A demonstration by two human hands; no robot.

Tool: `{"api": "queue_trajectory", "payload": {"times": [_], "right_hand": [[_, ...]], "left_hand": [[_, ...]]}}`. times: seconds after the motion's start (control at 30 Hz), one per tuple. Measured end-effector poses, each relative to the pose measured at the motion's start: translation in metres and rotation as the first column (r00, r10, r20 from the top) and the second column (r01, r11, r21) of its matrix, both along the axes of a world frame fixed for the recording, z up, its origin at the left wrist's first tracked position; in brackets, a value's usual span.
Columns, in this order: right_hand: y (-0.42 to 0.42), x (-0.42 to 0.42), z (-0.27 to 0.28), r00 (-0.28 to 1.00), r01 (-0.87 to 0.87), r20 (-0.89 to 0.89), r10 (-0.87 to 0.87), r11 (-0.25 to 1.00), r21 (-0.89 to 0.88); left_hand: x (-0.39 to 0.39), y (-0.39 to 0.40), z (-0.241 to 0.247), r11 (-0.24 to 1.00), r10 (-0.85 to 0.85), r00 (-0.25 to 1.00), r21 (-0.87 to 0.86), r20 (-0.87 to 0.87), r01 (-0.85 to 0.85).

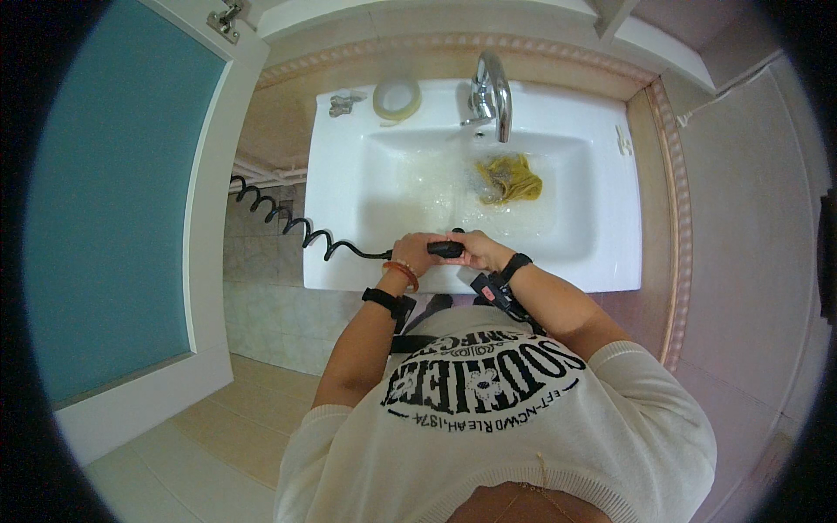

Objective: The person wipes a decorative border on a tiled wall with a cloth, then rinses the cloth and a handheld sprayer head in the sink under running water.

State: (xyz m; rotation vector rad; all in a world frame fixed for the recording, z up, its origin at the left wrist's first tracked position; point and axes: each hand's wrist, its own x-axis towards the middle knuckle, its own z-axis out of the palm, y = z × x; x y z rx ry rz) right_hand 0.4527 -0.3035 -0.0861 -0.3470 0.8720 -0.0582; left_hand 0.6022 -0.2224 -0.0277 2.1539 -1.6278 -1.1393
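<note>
My left hand (418, 251) and my right hand (482, 251) meet at the front rim of a white washbasin (608, 255). Both close around a small black handheld device (446, 249), partly hidden by my fingers. A black coiled cord (316, 236) runs from my left hand off to the left. In the basin, a wet mustard-yellow cloth (516, 180) lies in cloudy, bubbly water (431, 183), below the spout of a chrome faucet (502, 104). Each wrist wears a black strap.
On the basin's back ledge are a roll of tape (397, 99) and a small metal piece (341, 106). Small white items (623, 140) lie on the right ledge. An open cabinet door with a teal panel (124, 196) stands at the left; a tiled wall edge borders the right.
</note>
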Motion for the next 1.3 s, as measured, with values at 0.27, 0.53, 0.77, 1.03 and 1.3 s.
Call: {"api": "queue_trajectory", "payload": {"times": [0.27, 0.53, 0.77, 1.03, 1.3], "right_hand": [[0.018, 0.007, -0.017, 0.995, 0.073, 0.069, -0.073, 0.997, 0.005], [0.037, 0.020, 0.003, 0.993, 0.114, -0.008, -0.116, 0.986, -0.125], [0.049, 0.027, 0.023, 0.995, 0.031, -0.088, -0.056, 0.965, -0.259], [0.056, 0.013, -0.005, 0.967, 0.155, 0.237, -0.092, 0.953, -0.260], [0.062, 0.013, -0.004, 0.961, 0.199, 0.239, -0.135, 0.942, -0.269]], "left_hand": [[0.014, 0.009, -0.006, 0.999, -0.049, 0.998, -0.009, 0.030, 0.049], [0.031, 0.018, 0.002, 0.998, -0.054, 0.994, 0.012, -0.092, 0.056], [0.042, 0.035, -0.015, 0.997, -0.032, 0.989, -0.077, -0.145, 0.021], [0.039, 0.043, -0.020, 0.985, -0.035, 0.964, -0.169, -0.263, -0.010], [0.030, 0.045, -0.017, 0.990, 0.122, 0.976, -0.054, -0.180, -0.133]]}}
